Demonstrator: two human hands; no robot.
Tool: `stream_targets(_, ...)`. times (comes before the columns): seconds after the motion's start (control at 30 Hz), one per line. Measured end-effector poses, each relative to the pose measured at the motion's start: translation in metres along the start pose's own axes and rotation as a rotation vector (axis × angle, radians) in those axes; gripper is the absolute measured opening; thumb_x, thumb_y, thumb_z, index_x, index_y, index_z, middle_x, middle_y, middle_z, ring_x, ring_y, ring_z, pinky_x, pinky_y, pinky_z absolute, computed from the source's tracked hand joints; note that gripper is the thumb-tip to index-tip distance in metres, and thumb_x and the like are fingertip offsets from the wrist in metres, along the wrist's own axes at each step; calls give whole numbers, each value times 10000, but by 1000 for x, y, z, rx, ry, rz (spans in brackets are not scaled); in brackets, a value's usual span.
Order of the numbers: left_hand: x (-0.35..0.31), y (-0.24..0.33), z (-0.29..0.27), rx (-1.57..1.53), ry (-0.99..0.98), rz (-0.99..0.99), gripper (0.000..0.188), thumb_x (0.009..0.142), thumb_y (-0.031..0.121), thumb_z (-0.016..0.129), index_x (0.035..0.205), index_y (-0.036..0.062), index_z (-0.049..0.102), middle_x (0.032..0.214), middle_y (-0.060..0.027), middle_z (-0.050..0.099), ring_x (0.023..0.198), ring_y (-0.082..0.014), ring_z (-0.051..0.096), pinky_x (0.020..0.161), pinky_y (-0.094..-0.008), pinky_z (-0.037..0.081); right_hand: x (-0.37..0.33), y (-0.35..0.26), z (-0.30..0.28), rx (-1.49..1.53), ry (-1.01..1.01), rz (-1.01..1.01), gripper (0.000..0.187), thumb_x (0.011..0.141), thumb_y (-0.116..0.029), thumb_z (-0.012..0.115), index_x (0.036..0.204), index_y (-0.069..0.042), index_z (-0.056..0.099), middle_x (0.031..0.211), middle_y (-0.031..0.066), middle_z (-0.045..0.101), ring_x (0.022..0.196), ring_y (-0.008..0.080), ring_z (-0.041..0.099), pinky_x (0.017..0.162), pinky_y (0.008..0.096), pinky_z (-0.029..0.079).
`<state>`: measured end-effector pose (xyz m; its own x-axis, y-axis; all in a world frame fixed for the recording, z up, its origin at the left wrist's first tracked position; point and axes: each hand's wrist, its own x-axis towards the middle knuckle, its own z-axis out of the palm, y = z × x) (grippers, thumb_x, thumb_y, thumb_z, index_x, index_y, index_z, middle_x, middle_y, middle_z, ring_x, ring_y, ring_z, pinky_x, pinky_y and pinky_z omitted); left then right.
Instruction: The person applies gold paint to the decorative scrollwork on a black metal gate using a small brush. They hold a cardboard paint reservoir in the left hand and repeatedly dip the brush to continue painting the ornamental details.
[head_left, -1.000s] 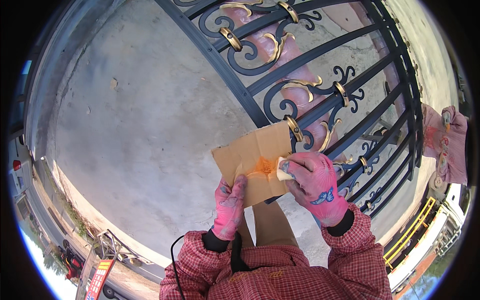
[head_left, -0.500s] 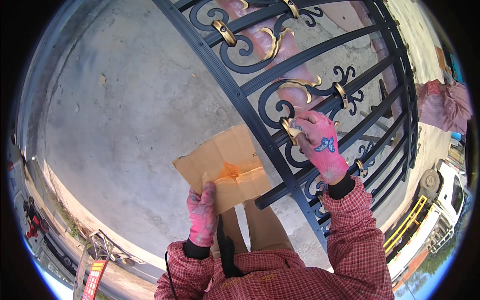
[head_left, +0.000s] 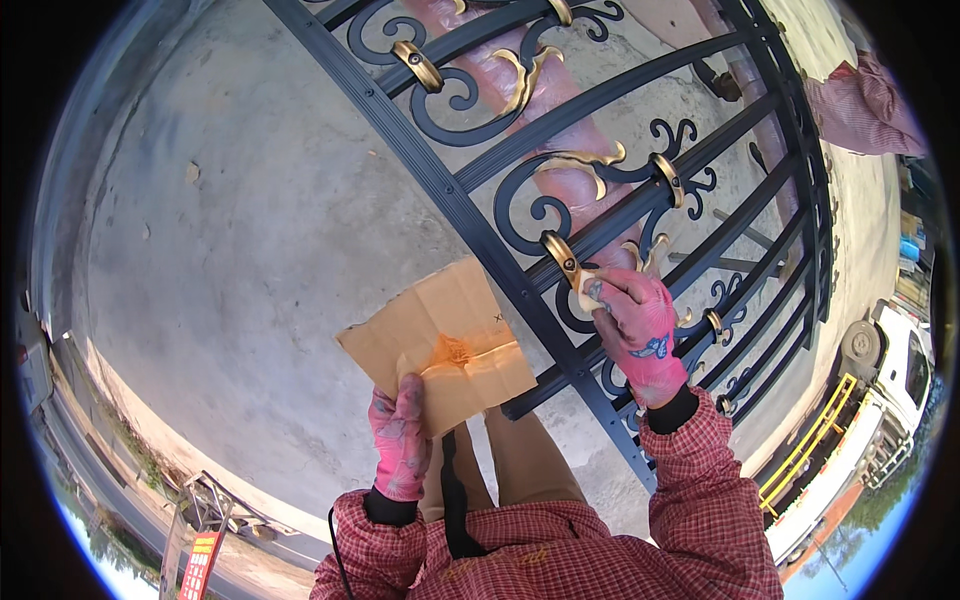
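The left hand gripped a piece of brown cardboard by its lower edge, an orange smear near its middle. The right hand pinched a pale pad at the lower end of a gold collar on the dark metal railing, which stretched over the concrete floor.

Holds cardboard sheet in left hand, left of scrollwork railing panel; holds pad in right hand, at ring collar on panel bar. Has plastic-wrapped bundle beneath panel, truck far right.
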<state>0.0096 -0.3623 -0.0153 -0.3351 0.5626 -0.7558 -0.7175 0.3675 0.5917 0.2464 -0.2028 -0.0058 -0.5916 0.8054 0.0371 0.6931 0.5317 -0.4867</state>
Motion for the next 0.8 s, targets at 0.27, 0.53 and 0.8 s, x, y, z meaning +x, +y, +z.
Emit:
stream_targets(0.27, -1, -10, -2, 13, -36, 2, 328, 923, 194, 570, 1196, 28, 495, 1086, -48, 592, 911, -121, 585, 795, -267, 492, 0, 1, 2, 62, 93, 45, 376, 582, 103, 669, 919, -56, 621, 913, 98, 628, 819, 301, 619, 700, 364, 494)
stream_targets(0.53, -4, -16, 1, -13, -64, 25, 322, 926, 176, 558, 1204, 28, 494, 1103, -53, 591, 942, -136, 589, 824, -280, 492, -4, 2, 6, 52, 124, -12, 380, 598, 78, 680, 945, -62, 611, 907, 92, 619, 823, 288, 610, 699, 373, 474)
stream_targets(0.8, -11, -16, 16, 13, -65, -19, 301, 932, 167, 547, 1195, 27, 507, 1087, -57, 605, 915, -130, 599, 804, -269, 497, -12, 2, 11, -41, 95, 13, 320, 616, 11, 671, 920, -79, 621, 930, 75, 609, 836, 273, 596, 712, 369, 447)
